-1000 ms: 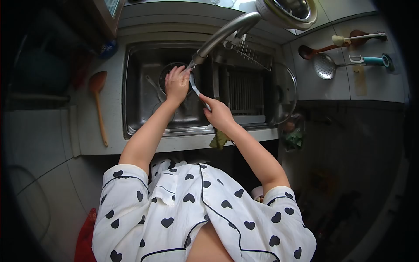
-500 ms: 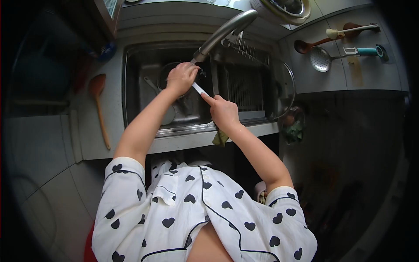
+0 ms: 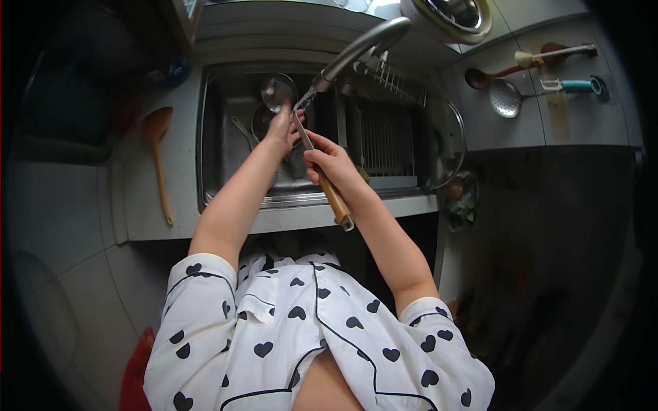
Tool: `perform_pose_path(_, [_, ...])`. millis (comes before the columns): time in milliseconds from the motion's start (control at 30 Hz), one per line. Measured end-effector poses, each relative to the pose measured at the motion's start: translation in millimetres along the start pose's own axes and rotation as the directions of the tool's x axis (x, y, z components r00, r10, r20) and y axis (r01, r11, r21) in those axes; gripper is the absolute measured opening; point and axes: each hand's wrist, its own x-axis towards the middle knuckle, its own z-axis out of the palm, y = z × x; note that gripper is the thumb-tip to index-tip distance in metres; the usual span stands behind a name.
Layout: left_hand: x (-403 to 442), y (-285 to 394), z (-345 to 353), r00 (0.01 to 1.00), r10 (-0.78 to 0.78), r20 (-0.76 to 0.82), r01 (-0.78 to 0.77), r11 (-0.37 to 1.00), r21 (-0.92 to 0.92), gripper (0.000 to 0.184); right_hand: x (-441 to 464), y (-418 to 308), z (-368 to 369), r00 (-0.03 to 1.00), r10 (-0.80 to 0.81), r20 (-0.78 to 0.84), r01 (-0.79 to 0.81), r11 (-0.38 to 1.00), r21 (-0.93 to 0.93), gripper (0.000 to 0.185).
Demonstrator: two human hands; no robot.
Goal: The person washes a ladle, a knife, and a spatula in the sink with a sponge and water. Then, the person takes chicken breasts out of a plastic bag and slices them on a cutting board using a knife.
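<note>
My right hand (image 3: 330, 164) is wrapped round the wooden handle of a long metal utensil (image 3: 332, 195), whose shaft slants up and left over the sink (image 3: 205, 147). A round, shiny metal bowl shape (image 3: 278, 92) shows just beyond the shaft's far end; whether they join is unclear. My left hand (image 3: 284, 128) is open beside the shaft, fingers apart, under the faucet (image 3: 343, 58). Water runs from the faucet onto the shaft's end and near my left fingers. Another utensil (image 3: 243, 130) lies in the left basin, and a round item there is partly hidden by my left hand.
A wooden turner (image 3: 158, 161) lies on the counter left of the sink. In the right basin stands a dish rack (image 3: 387, 144), with a clear round lid (image 3: 449, 147) at its right. A perforated skimmer (image 3: 506, 99) and other utensils hang on the right wall. A pot stands behind.
The utensil has turned, and its wooden handle now points toward me. My left fingers have opened and moved off it. The metal bowl shape has come into view at the back of the basin.
</note>
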Motion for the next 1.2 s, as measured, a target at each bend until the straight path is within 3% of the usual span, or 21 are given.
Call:
perform_pose_path(33, [2, -5, 2, 0.998, 0.036, 0.059, -0.031, 0.995, -0.098, 0.059, 2, -1, 5, 0.999, 0.052, -0.005, -0.051, 0.996, 0.07, 0.048])
perform_pose_path(100, [1, -8, 7, 0.976, 0.217, -0.002, -0.211, 0.947, -0.242, 0.025, 2, 0, 3, 0.991, 0.126, 0.055, -0.134, 0.971, 0.199, 0.046])
perform_pose_path(133, [-1, -8, 10, 0.981, 0.187, -0.042, -0.19, 0.929, -0.316, 0.012, 4, 1, -2, 0.986, 0.133, 0.097, -0.152, 0.963, 0.222, 0.044])
perform_pose_path(167, [-4, -12, 15, 0.977, 0.187, -0.105, -0.211, 0.917, -0.338, 0.011, 3, 5, -10, 0.981, 0.138, 0.135, -0.168, 0.954, 0.249, 0.042])
perform_pose_path(233, [0, -16, 18, 0.942, 0.233, -0.242, -0.264, 0.959, -0.105, 0.012, -7, 8, -19, 0.971, 0.159, 0.179, -0.205, 0.939, 0.277, 0.037])
perform_pose_path(333, [9, -19, 20, 0.951, 0.101, -0.291, -0.133, 0.987, -0.09, 0.02, -17, 6, -31, 0.967, 0.17, 0.19, -0.213, 0.948, 0.237, 0.031])
perform_pose_path(433, [29, -39, 10, 0.797, 0.293, -0.528, -0.189, 0.952, 0.242, 0.027, -18, -3, -47, 0.946, 0.247, 0.211, -0.3, 0.913, 0.277, 0.025])
perform_pose_path(467, [26, -45, 8, 0.744, 0.433, -0.509, -0.271, 0.892, 0.362, 0.026, -16, -6, -53, 0.937, 0.253, 0.239, -0.318, 0.904, 0.287, 0.024])
perform_pose_path(567, [24, -61, 2, 0.845, 0.443, -0.298, -0.454, 0.89, 0.037, 0.023, -15, -9, -65, 0.913, 0.275, 0.302, -0.363, 0.884, 0.293, 0.021])
perform_pose_path(600, [19, -58, 6, 0.74, 0.603, -0.297, -0.607, 0.79, 0.091, 0.022, -16, -10, -66, 0.91, 0.276, 0.309, -0.364, 0.89, 0.276, 0.021])
perform_pose_path(700, [13, -41, -6, 0.694, 0.626, -0.355, -0.449, 0.762, 0.466, 0.021, -18, -7, -68, 0.909, 0.296, 0.292, -0.363, 0.908, 0.209, 0.031])
perform_pose_path(733, [20, -35, -18, 0.749, 0.571, -0.337, -0.411, 0.798, 0.44, 0.023, -25, -8, -65, 0.914, 0.306, 0.267, -0.359, 0.916, 0.178, 0.034])
perform_pose_path(767, [34, -31, -38, 0.753, 0.616, -0.231, -0.418, 0.719, 0.555, 0.023, -28, -9, -63, 0.919, 0.312, 0.24, -0.352, 0.924, 0.148, 0.036])
perform_pose_path(833, [-6, -1, -12, 0.801, 0.587, -0.117, -0.189, 0.433, 0.881, 0.023, -27, -9, -69, 0.918, 0.313, 0.242, -0.346, 0.932, 0.11, 0.041])
perform_pose_path(933, [19, -21, -12, 0.678, 0.697, -0.235, -0.487, 0.665, 0.567, 0.028, -28, -18, -55, 0.928, 0.307, 0.211, -0.337, 0.934, 0.121, 0.036])
perform_pose_path(967, [25, -30, -6, 0.63, 0.695, -0.346, -0.489, 0.701, 0.519, 0.025, -24, -19, -51, 0.927, 0.309, 0.215, -0.344, 0.927, 0.151, 0.034])
perform_pose_path(1033, [12, -38, 14, 0.787, 0.374, -0.49, -0.337, 0.927, 0.165, 0.025, -17, -14, -47, 0.928, 0.296, 0.226, -0.344, 0.914, 0.215, 0.032])
perform_pose_path(1100, [10, -43, 12, 0.963, 0.086, -0.256, -0.12, 0.985, -0.121, 0.026, -11, -9, -48, 0.933, 0.278, 0.231, -0.335, 0.903, 0.268, 0.03])
perform_pose_path(1133, [10, -42, 13, 0.972, 0.092, -0.215, -0.127, 0.98, -0.154, 0.024, -11, -8, -48, 0.935, 0.276, 0.225, -0.333, 0.9, 0.28, 0.03])
perform_pose_path(1167, [16, -38, 7, 0.935, 0.109, -0.339, -0.117, 0.993, -0.003, 0.02, -11, -9, -47, 0.935, 0.282, 0.217, -0.334, 0.905, 0.263, 0.03])
perform_pose_path(1200, [13, -35, 4, 0.924, 0.141, -0.356, -0.125, 0.99, 0.067, 0.018, -14, -9, -46, 0.934, 0.291, 0.207, -0.338, 0.907, 0.251, 0.03])
